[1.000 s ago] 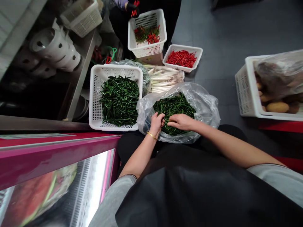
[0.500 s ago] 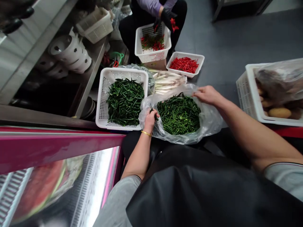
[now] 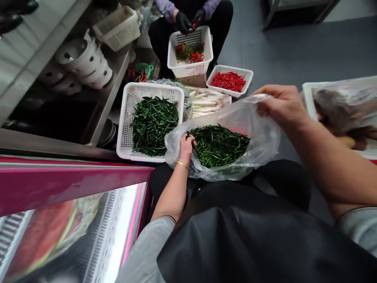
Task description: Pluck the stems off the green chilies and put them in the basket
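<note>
A clear plastic bag [image 3: 235,108] of green chili peppers [image 3: 218,145] lies open across my lap. My right hand [image 3: 279,103] grips the bag's right rim and holds it raised. At the bag's left side, my left hand [image 3: 186,146] is closed around a green chili pepper [image 3: 188,135]; whether it holds more than one I cannot tell. Just left of that hand stands a white basket [image 3: 126,118] with more green chili peppers [image 3: 154,125] in it.
Opposite sits a person with black gloves [image 3: 183,22], handling red chilies over a white basket [image 3: 190,70]. Nearby are a basket of red chilies [image 3: 228,81] and bagged white stalks [image 3: 209,101]. Potatoes fill a crate [image 3: 309,106] at right. A metal shelf [image 3: 113,94] and glass-topped fridge [image 3: 73,184] border the left.
My right hand has lifted the bag's right rim up, and the peppers have shifted left inside it. My left hand stays nearly in place. The other person's gloved hands have come together.
</note>
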Demonstrator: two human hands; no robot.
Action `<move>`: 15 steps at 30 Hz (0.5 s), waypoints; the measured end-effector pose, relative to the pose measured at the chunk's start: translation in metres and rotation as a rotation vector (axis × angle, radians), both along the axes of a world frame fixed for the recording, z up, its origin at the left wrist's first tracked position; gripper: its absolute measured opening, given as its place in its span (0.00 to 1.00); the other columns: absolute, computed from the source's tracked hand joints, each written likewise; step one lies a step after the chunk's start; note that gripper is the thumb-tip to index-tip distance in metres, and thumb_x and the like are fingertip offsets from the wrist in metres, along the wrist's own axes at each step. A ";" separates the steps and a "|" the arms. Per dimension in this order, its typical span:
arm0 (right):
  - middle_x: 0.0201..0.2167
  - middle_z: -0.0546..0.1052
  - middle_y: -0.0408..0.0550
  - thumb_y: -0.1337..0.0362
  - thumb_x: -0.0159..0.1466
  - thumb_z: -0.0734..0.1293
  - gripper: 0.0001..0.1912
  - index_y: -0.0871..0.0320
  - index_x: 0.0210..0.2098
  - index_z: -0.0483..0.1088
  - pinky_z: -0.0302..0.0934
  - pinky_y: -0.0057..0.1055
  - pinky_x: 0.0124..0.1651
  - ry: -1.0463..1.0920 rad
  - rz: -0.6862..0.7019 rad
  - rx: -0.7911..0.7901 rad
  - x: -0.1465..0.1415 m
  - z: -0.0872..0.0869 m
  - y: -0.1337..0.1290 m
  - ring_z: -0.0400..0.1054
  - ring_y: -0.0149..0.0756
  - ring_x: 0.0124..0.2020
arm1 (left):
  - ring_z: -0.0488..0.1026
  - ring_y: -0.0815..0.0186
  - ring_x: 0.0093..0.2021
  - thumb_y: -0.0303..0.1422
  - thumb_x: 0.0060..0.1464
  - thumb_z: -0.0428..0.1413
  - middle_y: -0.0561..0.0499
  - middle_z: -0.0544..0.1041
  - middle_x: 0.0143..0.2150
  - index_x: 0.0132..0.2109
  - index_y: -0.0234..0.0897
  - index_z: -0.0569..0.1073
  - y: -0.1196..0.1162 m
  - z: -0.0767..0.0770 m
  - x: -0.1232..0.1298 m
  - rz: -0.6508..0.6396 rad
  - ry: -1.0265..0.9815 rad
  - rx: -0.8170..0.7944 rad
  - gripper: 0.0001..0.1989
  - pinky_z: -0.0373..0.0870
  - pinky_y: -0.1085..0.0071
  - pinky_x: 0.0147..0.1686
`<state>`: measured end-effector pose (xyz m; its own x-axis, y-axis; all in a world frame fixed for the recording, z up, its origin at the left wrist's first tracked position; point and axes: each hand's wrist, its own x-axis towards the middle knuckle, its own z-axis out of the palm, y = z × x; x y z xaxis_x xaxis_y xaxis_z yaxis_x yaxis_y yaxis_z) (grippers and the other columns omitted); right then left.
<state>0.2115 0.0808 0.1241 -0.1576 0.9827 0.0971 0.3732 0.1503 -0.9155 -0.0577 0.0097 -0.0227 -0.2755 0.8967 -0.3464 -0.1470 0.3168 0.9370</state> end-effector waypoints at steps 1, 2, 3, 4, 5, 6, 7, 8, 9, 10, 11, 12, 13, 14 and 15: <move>0.15 0.65 0.38 0.60 0.58 0.67 0.11 0.61 0.35 0.76 0.50 0.25 0.22 0.027 0.110 -0.040 -0.002 0.003 -0.004 0.55 0.24 0.16 | 0.62 0.74 0.17 0.32 0.45 0.50 0.58 0.65 0.17 0.29 0.37 0.64 0.001 -0.001 0.002 -0.006 -0.018 0.031 0.03 0.57 0.77 0.19; 0.15 0.65 0.38 0.60 0.58 0.67 0.11 0.61 0.35 0.76 0.50 0.25 0.22 0.028 0.172 -0.071 -0.005 0.006 -0.007 0.55 0.24 0.16 | 0.64 0.73 0.17 0.32 0.45 0.49 0.58 0.66 0.17 0.29 0.37 0.64 0.001 -0.002 0.004 -0.014 -0.042 0.042 0.03 0.58 0.77 0.19; 0.15 0.65 0.38 0.60 0.58 0.67 0.11 0.62 0.34 0.76 0.49 0.25 0.22 0.013 0.154 -0.075 -0.007 0.009 -0.007 0.55 0.23 0.16 | 0.65 0.72 0.17 0.32 0.45 0.50 0.58 0.66 0.17 0.30 0.37 0.63 0.002 -0.003 0.006 -0.021 -0.072 0.023 0.03 0.60 0.76 0.19; 0.14 0.65 0.38 0.61 0.58 0.67 0.11 0.63 0.33 0.76 0.49 0.25 0.22 -0.013 0.067 -0.053 -0.010 0.011 -0.006 0.54 0.23 0.16 | 0.66 0.71 0.17 0.32 0.45 0.50 0.57 0.66 0.17 0.30 0.36 0.63 0.003 -0.004 0.007 -0.018 -0.094 -0.005 0.04 0.61 0.76 0.20; 0.14 0.64 0.38 0.62 0.58 0.67 0.10 0.64 0.32 0.75 0.49 0.25 0.22 -0.042 -0.049 -0.017 -0.012 0.013 -0.003 0.54 0.22 0.16 | 0.67 0.71 0.18 0.32 0.45 0.50 0.57 0.66 0.17 0.29 0.36 0.63 0.003 -0.004 0.008 -0.014 -0.109 -0.036 0.04 0.62 0.75 0.20; 0.14 0.65 0.39 0.63 0.58 0.66 0.09 0.65 0.32 0.75 0.49 0.24 0.22 -0.066 -0.137 0.021 -0.013 0.015 0.001 0.54 0.22 0.16 | 0.68 0.71 0.18 0.32 0.45 0.50 0.56 0.66 0.17 0.29 0.36 0.63 0.004 -0.004 0.007 -0.012 -0.120 -0.055 0.04 0.63 0.75 0.21; 0.15 0.66 0.39 0.64 0.59 0.66 0.10 0.65 0.33 0.75 0.50 0.24 0.23 -0.088 -0.153 0.051 -0.015 0.015 0.005 0.55 0.22 0.17 | 0.69 0.70 0.18 0.32 0.45 0.51 0.57 0.66 0.17 0.30 0.36 0.63 0.005 -0.005 0.007 -0.008 -0.128 -0.061 0.05 0.64 0.75 0.21; 0.17 0.67 0.40 0.64 0.60 0.65 0.10 0.64 0.35 0.76 0.52 0.24 0.24 -0.110 -0.113 0.079 -0.015 0.015 0.010 0.57 0.22 0.18 | 0.69 0.70 0.19 0.32 0.45 0.51 0.57 0.66 0.17 0.30 0.36 0.63 0.005 -0.005 0.006 -0.003 -0.133 -0.054 0.05 0.64 0.75 0.21; 0.19 0.69 0.41 0.64 0.61 0.63 0.12 0.63 0.38 0.76 0.54 0.24 0.26 -0.144 -0.057 0.111 -0.014 0.013 0.014 0.59 0.23 0.20 | 0.69 0.70 0.19 0.32 0.45 0.51 0.58 0.66 0.17 0.31 0.36 0.63 0.005 -0.005 0.005 0.004 -0.137 -0.045 0.05 0.65 0.75 0.22; 0.21 0.71 0.42 0.64 0.62 0.62 0.13 0.62 0.40 0.76 0.56 0.25 0.28 -0.195 -0.007 0.146 -0.012 0.010 0.019 0.61 0.24 0.22 | 0.70 0.69 0.20 0.32 0.45 0.52 0.58 0.66 0.17 0.31 0.37 0.64 0.005 -0.005 0.004 0.016 -0.137 -0.031 0.05 0.66 0.74 0.22; 0.22 0.73 0.44 0.65 0.63 0.59 0.14 0.62 0.40 0.76 0.57 0.26 0.30 -0.264 -0.035 0.187 -0.007 0.006 0.024 0.63 0.26 0.24 | 0.70 0.68 0.20 0.33 0.46 0.52 0.57 0.67 0.18 0.32 0.37 0.65 0.004 -0.006 0.004 0.031 -0.131 -0.018 0.05 0.67 0.73 0.23; 0.23 0.74 0.46 0.68 0.62 0.59 0.14 0.63 0.38 0.76 0.57 0.26 0.31 -0.366 -0.104 0.213 -0.001 0.000 0.029 0.64 0.27 0.25 | 0.70 0.68 0.20 0.33 0.46 0.53 0.57 0.68 0.19 0.32 0.37 0.66 0.003 -0.007 0.004 0.048 -0.120 -0.011 0.06 0.67 0.72 0.23; 0.25 0.75 0.48 0.70 0.60 0.60 0.13 0.64 0.37 0.77 0.58 0.28 0.32 -0.492 -0.147 0.201 0.006 -0.007 0.035 0.65 0.29 0.27 | 0.70 0.67 0.20 0.34 0.46 0.54 0.56 0.69 0.19 0.33 0.37 0.67 0.002 -0.008 0.004 0.060 -0.110 -0.007 0.06 0.68 0.71 0.23; 0.28 0.77 0.50 0.71 0.58 0.61 0.14 0.64 0.38 0.77 0.59 0.28 0.34 -0.588 -0.127 0.163 0.014 -0.014 0.040 0.68 0.32 0.30 | 0.70 0.67 0.20 0.34 0.47 0.54 0.56 0.69 0.19 0.33 0.37 0.68 0.001 -0.008 0.005 0.069 -0.104 -0.002 0.06 0.68 0.71 0.23; 0.31 0.79 0.51 0.72 0.57 0.61 0.15 0.64 0.40 0.77 0.59 0.28 0.36 -0.645 -0.132 0.159 0.022 -0.021 0.044 0.69 0.33 0.33 | 0.69 0.67 0.19 0.34 0.47 0.54 0.56 0.69 0.20 0.33 0.37 0.69 0.000 -0.009 0.006 0.078 -0.102 0.007 0.06 0.67 0.70 0.22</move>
<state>0.2339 0.1250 0.1027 -0.1117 0.9794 0.1685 0.8618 0.1799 -0.4743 -0.0517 0.0099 -0.0316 -0.3083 0.8763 -0.3701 -0.2659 0.2942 0.9180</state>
